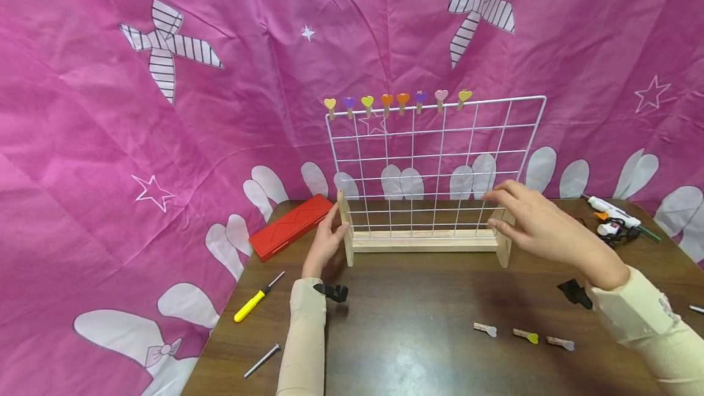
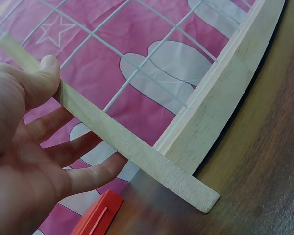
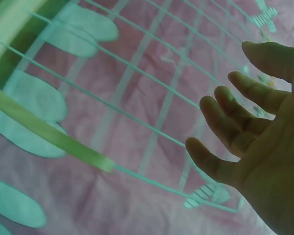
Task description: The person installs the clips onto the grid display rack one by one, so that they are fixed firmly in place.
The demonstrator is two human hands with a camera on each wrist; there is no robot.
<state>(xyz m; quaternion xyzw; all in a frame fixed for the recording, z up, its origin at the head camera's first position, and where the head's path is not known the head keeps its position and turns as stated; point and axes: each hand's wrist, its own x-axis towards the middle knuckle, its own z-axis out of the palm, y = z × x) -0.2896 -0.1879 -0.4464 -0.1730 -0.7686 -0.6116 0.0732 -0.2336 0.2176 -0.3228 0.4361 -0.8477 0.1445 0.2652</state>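
A white wire grid rack stands upright in a wooden base with a post at each end. Several heart-topped clothespins line the left and middle of its top wire. My left hand grips the left wooden post, thumb on one side and fingers on the other. By the right post, my right hand hovers with spread, slightly bent fingers and nothing in them. Three more heart clothespins, one yellow and two pale, lie on the table in front.
At the left are a red case, a yellow-handled screwdriver and a metal bolt. A white glue gun with a dark cord lies at the back right. Behind the table hangs a pink patterned cloth.
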